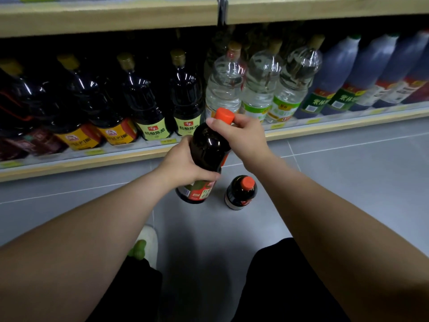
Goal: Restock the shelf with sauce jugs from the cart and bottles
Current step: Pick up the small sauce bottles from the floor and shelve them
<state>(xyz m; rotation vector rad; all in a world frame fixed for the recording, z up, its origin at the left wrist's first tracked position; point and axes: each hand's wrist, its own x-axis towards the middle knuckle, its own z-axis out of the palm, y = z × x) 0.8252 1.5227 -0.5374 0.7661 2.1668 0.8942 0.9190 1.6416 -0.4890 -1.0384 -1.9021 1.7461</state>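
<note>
A dark sauce bottle with an orange cap (209, 147) is held tilted above the floor, in front of the bottom shelf (144, 156). My left hand (183, 168) grips its lower body just above the label. Around the neck, just under the cap, curls my right hand (239, 133). A second, smaller-looking dark bottle with an orange cap (241, 191) stands upright on the grey floor just right of the held one. The shelf holds dark jugs (144, 98) at the left and clear bottles (260, 82) in the middle.
Tall dark bottles with green and red labels (336, 77) fill the shelf's right end. An upper shelf board (111, 17) overhangs the row. My knees in black trousers and a light shoe (148, 240) are on the grey tiled floor (348, 177).
</note>
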